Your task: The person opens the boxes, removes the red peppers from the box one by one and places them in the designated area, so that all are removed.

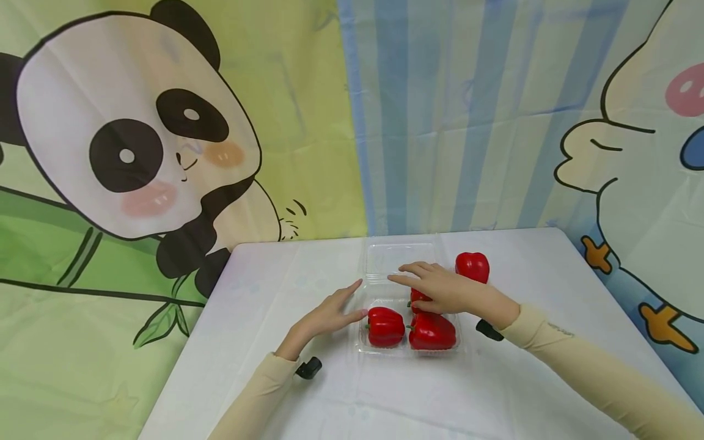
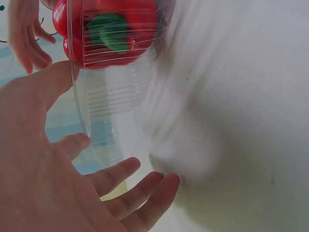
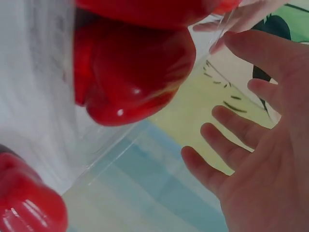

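Note:
Three red bell peppers sit in a clear plastic clamshell box (image 1: pixel 385 294): one at front left (image 1: pixel 386 328), one at front right (image 1: pixel 433 333), and a rear one partly hidden under my right hand (image 1: pixel 448 288). That hand hovers over the box's right side, fingers spread and pointing left; in the right wrist view its palm (image 3: pixel 263 145) holds nothing. My left hand (image 1: pixel 324 315) stands at the box's left edge with fingers extended. In the left wrist view, its thumb tip (image 2: pixel 70 70) meets the box rim, near a pepper's green stem (image 2: pixel 108 33).
The box's hinged lid (image 1: pixel 400 258) lies folded back behind it. Another red bell pepper (image 1: pixel 472 267) rests on the white-covered table (image 1: pixel 308 275), behind my right wrist. A printed curtain (image 1: pixel 418 122) with a panda hangs beyond the table's back edge.

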`<state>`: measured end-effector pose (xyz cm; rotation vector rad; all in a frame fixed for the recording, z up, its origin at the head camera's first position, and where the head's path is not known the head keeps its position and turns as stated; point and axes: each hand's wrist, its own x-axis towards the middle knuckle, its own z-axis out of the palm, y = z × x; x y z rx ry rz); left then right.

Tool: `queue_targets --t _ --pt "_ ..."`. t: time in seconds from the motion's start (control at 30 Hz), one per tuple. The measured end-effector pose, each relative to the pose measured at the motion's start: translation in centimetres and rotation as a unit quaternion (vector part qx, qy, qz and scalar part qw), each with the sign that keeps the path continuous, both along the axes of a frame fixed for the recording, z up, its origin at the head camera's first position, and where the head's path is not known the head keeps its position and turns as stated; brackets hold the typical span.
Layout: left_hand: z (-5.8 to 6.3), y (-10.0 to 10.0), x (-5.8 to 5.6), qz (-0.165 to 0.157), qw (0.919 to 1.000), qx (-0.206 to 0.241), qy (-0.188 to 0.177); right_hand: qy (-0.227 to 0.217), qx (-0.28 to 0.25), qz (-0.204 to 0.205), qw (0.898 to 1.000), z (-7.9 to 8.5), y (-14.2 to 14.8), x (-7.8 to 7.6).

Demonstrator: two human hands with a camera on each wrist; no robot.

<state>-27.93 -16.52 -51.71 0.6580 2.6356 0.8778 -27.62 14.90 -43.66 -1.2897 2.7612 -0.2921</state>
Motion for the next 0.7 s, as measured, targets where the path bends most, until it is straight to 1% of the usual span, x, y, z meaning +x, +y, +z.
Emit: queue_targets --t 0.1,0.27,0.47,0.7 --pt "0.0 0.0 0.0 0.001 1.0000 -0.004 0.000 0.002 0.015 0.024 1.000 -0.1 -1.0 0.2" --pt "0.0 0.0 0.0 0.004 0.9999 -0.013 0.000 0.025 0.052 0.063 0.996 -0.4 -2.1 0.5" --pt "0.0 0.0 0.0 0.008 0.9998 -0.019 0.000 0.016 0.077 0.102 0.992 -0.7 -3.2 0.9" --pt "0.2 0.1 0.1 0.006 0.9998 -0.016 -0.003 0.044 0.129 0.144 0.980 -1.2 -4.5 1.2"
